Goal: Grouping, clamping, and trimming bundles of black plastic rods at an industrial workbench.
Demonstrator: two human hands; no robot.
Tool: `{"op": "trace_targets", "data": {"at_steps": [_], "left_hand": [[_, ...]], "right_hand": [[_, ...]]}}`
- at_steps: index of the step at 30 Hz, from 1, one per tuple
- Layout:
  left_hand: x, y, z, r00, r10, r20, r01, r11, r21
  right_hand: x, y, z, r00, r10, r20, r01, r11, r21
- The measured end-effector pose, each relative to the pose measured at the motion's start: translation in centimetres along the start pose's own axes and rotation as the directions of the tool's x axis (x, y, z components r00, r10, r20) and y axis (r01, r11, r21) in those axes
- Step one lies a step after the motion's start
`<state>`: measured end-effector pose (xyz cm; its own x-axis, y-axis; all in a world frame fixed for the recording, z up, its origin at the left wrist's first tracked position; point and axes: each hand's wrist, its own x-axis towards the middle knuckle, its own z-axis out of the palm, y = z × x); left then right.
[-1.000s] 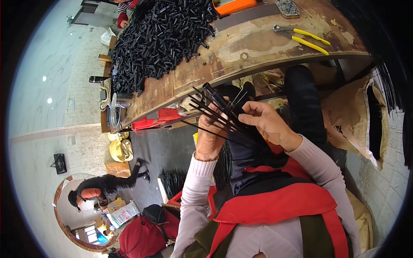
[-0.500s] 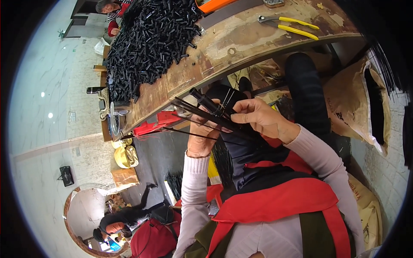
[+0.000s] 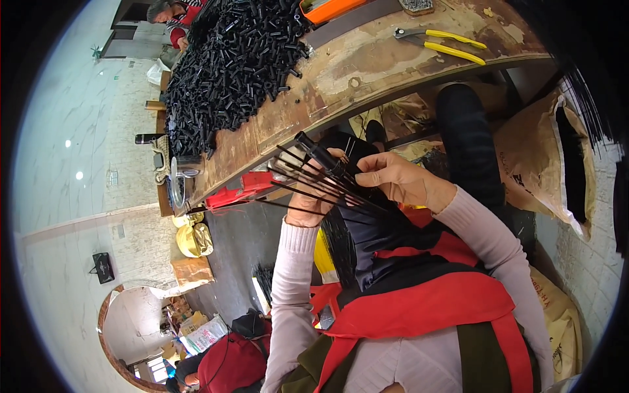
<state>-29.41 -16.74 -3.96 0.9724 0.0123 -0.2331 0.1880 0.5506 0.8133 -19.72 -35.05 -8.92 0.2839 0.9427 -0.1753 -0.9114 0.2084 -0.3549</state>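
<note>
Over my lap, my left hand is closed round what looks like an umbrella frame, a stubby black tube with thin black rods. Several of the rods fan out past the hand toward the left, apart from one another. My right hand has thumb and forefinger pinched together at the frame's right side; whatever lies between those fingertips is too small to make out. Two thin pale wires stick up between the hands.
A heap of short black tubular parts covers the bench's left side. Yellow-handled pliers and an orange tray lie on the bench. An open sack stands at right. Two other people are at the left.
The rods have spread further apart into a fan, and the black tube has shifted slightly right. Both hands stay nearly in place. A person at the lower left has moved lower, partly out of view.
</note>
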Motion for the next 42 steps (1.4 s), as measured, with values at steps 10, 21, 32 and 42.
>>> {"op": "trace_targets", "data": {"at_steps": [10,21,32,42], "left_hand": [[2.4,-3.2,1.0,0.985,0.141,-0.103,-0.158,0.972,-0.176],[0.3,-1.2,5.8,0.821,0.451,-0.35,-0.217,0.813,0.54],[0.5,-1.2,6.1,0.848,0.444,-0.289,-0.251,0.818,0.518],[0.4,-1.3,6.8,0.845,0.425,-0.325,-0.182,0.799,0.573]], "right_hand": [[-0.8,1.4,2.7,0.881,-0.471,-0.037,0.465,0.879,-0.103],[-0.2,3.4,3.2,0.761,-0.635,-0.13,0.573,0.753,-0.325],[0.3,1.8,0.7,0.889,-0.445,-0.109,0.429,0.892,-0.142],[1.0,2.0,-0.1,0.924,-0.375,-0.078,0.378,0.925,0.03]]}}
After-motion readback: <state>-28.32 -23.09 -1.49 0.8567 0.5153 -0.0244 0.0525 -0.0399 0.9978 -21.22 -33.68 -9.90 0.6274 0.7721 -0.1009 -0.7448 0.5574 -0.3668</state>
